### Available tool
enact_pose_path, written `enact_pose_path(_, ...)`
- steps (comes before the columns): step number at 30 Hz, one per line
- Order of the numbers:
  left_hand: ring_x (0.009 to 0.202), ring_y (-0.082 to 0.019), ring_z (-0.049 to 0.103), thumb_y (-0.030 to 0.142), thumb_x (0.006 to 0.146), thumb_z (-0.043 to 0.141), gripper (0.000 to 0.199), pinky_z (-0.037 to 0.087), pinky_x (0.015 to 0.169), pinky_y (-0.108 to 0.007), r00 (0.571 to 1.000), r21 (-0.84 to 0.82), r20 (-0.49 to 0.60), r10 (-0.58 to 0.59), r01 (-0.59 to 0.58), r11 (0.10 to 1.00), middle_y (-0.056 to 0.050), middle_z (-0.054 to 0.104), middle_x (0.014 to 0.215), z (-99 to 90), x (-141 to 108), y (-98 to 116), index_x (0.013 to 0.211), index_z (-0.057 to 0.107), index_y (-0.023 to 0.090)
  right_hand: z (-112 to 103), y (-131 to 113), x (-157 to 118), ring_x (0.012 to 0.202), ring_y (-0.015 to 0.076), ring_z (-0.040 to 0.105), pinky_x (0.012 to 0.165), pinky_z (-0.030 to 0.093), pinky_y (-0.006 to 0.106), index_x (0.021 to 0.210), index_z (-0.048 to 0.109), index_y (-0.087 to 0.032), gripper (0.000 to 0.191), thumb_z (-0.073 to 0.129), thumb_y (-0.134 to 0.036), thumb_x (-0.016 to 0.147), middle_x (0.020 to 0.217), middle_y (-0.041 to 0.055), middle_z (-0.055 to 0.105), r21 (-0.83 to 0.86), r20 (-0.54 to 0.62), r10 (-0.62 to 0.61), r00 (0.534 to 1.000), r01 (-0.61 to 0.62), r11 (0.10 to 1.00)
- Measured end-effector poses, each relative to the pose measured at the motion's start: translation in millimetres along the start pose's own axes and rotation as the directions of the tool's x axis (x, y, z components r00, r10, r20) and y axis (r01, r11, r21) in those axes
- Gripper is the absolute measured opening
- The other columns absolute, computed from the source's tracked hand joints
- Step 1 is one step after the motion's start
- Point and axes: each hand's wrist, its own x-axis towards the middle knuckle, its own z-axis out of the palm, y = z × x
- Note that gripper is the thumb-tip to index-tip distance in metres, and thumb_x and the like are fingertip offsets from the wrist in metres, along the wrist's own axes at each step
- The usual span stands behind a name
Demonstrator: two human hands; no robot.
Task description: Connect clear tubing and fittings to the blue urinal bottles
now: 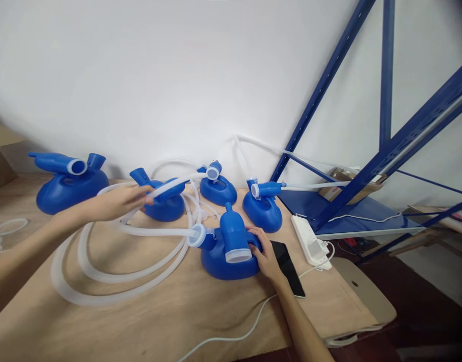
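A blue bottle with a blue cup-shaped piece across its top sits near the middle of the wooden table. My right hand grips its right side by the handle. A clear white-rimmed cap with a translucent hose is at the bottle's neck on the left. My left hand is closed around a stretch of translucent tube above the table, in front of another blue bottle. Loops of hose lie below that hand.
More blue bottles stand along the white wall. A black phone, white power strip and cable lie to the right. A blue metal rack holds a cardboard box.
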Motion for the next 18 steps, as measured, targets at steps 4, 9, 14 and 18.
enact_pose_path(4,0.084,-0.027,0.078,0.064,0.085,0.072,0.044,0.059,0.068,-0.03,0.996,-0.336,0.089,-0.011,0.04,0.941,-0.007,0.081,0.106,4.9,10,42,0.105,0.064,0.026,0,1,0,0.128,0.0335,0.065,0.111,0.05,0.052,0.125,0.066,-0.026,0.031,0.059,-0.045,0.101,0.136,0.0128,0.068,-0.004,-0.002,-0.005,1.0,0.005,1.0)
enact_pose_path(9,0.066,-0.019,0.074,0.042,0.104,0.057,0.019,0.06,0.063,-0.03,0.991,-0.858,-0.039,-0.13,0.034,0.513,-0.006,0.076,0.087,67.3,56,85,0.111,0.058,0.025,0,-1,-1,0.127,0.0336,0.065,0.111,0.05,0.052,0.126,0.067,-0.026,0.032,0.059,-0.045,0.101,0.136,0.0131,0.068,-0.014,-0.003,-0.002,1.0,0.002,1.0)
enact_pose_path(14,0.054,-0.012,0.061,0.035,0.111,0.042,0.019,0.052,0.054,-0.022,0.971,-0.976,0.068,-0.227,0.112,0.185,-0.001,0.065,0.074,123.1,106,119,0.105,0.054,0.022,0,-3,-2,0.128,0.0329,0.065,0.111,0.05,0.051,0.127,0.068,-0.027,0.032,0.061,-0.042,0.099,0.136,0.0118,0.069,-0.021,-0.003,-0.002,1.0,0.002,1.0)
enact_pose_path(18,0.047,-0.009,0.05,0.045,0.106,0.056,0.023,0.041,0.047,-0.019,0.97,-0.982,0.092,-0.223,0.126,0.144,0.004,0.054,0.068,149.5,129,131,0.103,0.053,0.023,0,-2,-1,0.129,0.0331,0.064,0.112,0.049,0.051,0.128,0.068,-0.028,0.033,0.06,-0.041,0.099,0.138,0.0117,0.068,-0.024,0.003,0.003,1.0,-0.003,1.0)
